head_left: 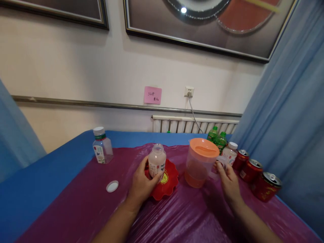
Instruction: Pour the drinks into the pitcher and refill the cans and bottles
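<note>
My left hand point(144, 179) is wrapped round an uncapped bottle point(157, 160) with printed lettering, held upright over a red scalloped plate point(170, 189). The bottle hides part of the plate, so I cannot tell whether it touches it. With my right hand point(229, 182) I grip the handle of a clear pitcher point(196, 167) with an orange lid point(204, 147). Orange-looking colour shows in the pitcher's lower part. A white cap point(112, 186) lies on the purple sheet, left of my left hand.
A capped, clear bottle point(102, 148) stands at the back left. Green bottles point(217, 138), another white-capped bottle point(231, 152) and red cans point(265, 187) line the right side. A purple plastic sheet point(83, 209) covers part of the blue table point(22, 179). Blue curtains point(291, 101) hang at both sides.
</note>
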{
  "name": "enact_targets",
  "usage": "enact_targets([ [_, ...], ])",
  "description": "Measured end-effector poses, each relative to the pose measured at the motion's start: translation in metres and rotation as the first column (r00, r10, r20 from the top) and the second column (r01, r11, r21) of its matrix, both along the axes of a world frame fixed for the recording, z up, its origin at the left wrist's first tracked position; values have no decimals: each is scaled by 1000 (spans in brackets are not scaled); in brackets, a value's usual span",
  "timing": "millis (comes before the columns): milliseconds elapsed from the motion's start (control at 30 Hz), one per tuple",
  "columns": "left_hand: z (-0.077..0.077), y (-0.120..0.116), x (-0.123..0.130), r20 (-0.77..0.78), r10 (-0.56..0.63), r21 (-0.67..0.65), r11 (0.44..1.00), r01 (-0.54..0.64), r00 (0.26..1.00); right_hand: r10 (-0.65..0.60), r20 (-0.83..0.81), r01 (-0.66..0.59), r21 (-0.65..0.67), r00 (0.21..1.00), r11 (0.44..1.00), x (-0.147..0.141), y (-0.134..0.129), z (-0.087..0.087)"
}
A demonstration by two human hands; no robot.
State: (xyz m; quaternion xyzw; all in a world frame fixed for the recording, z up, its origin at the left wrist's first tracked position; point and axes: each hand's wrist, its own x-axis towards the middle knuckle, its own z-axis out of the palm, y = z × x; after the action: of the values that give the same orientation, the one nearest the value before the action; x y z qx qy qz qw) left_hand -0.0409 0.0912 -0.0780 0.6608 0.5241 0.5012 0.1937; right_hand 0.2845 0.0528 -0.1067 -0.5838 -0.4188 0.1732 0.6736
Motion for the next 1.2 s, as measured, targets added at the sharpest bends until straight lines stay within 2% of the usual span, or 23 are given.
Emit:
enact_targets([
  [167, -10, 3, -2, -42, -17, -11, 1000, 16, 999, 5, -138, 3, 60, 990, 998, -4, 10, -9],
  [267, -16, 5, -4, -83, -5, 27, 1000, 8, 997, 10, -168, 2, 75, 986, 997, -10, 9, -3],
  [400, -19, 5, -5, -158, 40, 90, 996, -26, 987, 65, -217, -42, 109, 974, 993, -20, 9, 23],
  [500, -18, 3, -5, -194, 75, 140, 989, -48, 978, 94, -195, -72, 119, 976, 990, -17, 14, 45],
  [700, -13, -1, -4, -256, 99, 150, 987, -62, 962, 216, -70, -208, 99, 974, 973, 6, 27, 96],
  [833, -12, -4, -2, -282, 75, 138, 990, -37, 956, 258, 68, -261, 35, 964, 965, 5, 33, 137],
  [900, -12, -5, -2, -285, 65, 128, 991, -29, 956, 284, 122, -286, -3, 951, 958, 3, 34, 153],
  [1000, -11, -7, -1, -282, 58, 99, 995, -31, 958, 328, 177, -322, -63, 928, 945, 1, 37, 167],
  [1200, -4, -13, 1, -268, 10, 29, 1000, -2, 963, 388, 265, -366, -128, 883, 922, -6, 41, 183],
])
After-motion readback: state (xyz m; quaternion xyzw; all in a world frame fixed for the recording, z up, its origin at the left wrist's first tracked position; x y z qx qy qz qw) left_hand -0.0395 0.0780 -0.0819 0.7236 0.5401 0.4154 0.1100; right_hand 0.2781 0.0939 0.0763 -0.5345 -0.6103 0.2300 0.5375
